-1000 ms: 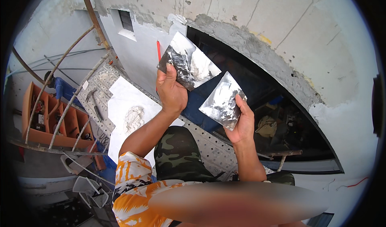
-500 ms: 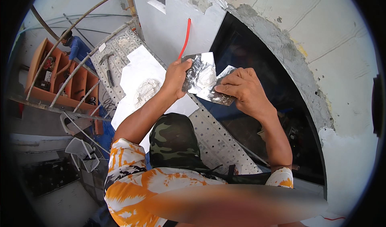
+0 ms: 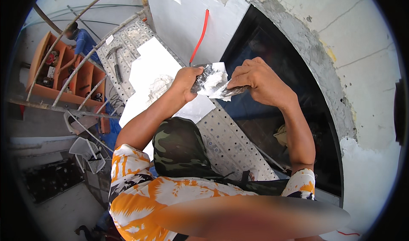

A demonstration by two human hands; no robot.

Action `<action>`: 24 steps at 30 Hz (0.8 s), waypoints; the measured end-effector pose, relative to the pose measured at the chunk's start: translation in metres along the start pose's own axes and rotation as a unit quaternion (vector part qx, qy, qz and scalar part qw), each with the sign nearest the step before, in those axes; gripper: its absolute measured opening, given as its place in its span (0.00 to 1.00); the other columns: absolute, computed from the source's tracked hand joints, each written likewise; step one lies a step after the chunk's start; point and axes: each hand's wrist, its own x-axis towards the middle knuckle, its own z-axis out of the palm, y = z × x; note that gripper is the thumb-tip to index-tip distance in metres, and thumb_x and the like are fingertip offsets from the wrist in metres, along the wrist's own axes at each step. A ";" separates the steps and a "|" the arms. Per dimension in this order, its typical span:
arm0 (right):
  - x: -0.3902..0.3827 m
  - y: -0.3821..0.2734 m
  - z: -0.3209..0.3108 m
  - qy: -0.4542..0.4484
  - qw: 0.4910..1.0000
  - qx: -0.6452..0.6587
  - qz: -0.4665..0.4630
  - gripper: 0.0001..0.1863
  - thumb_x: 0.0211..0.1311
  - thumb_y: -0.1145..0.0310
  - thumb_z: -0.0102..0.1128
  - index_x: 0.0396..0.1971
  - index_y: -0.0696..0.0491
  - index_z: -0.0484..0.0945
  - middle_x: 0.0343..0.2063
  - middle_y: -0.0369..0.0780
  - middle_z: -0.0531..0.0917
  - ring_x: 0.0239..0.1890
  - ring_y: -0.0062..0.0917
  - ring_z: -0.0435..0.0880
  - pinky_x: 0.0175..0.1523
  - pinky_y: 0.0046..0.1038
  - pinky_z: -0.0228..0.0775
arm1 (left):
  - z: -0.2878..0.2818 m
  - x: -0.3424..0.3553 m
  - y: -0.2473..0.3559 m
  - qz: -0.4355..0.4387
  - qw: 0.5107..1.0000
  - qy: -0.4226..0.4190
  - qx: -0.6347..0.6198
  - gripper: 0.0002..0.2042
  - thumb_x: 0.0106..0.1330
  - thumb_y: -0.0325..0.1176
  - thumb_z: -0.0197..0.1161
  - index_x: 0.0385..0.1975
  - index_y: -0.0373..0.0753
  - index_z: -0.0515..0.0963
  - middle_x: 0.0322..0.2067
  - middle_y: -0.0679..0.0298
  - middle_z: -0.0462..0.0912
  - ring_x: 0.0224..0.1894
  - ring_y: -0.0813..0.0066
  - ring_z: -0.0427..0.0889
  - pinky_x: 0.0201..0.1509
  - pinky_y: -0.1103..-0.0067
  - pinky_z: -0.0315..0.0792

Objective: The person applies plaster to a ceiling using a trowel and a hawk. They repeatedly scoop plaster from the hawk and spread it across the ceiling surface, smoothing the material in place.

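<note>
Left hand (image 3: pixel 185 84) clasps a metal plate (image 3: pixel 207 73); right hand (image 3: pixel 265 84), at three o'clock, pinches another (image 3: pixel 235 91); tilting, I fear, could spill white paste (image 3: pixel 214 82).

No text, label, brand, number or sign can be read on anything in the view.

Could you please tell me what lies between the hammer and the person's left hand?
In the head view, a white sheet bearing a mound of white material lies between the hammer and the left hand.
</note>
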 end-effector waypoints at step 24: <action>-0.056 0.025 0.117 0.371 0.326 0.858 0.142 0.18 0.70 0.70 0.59 0.58 0.53 0.74 0.52 0.41 0.83 0.56 0.35 0.83 0.62 0.47 0.76 | -0.035 0.032 0.014 0.260 0.961 0.024 -0.096 0.16 0.79 0.36 0.49 0.56 0.33 0.75 0.47 0.58 0.84 0.46 0.65 0.85 0.52 0.68 0.81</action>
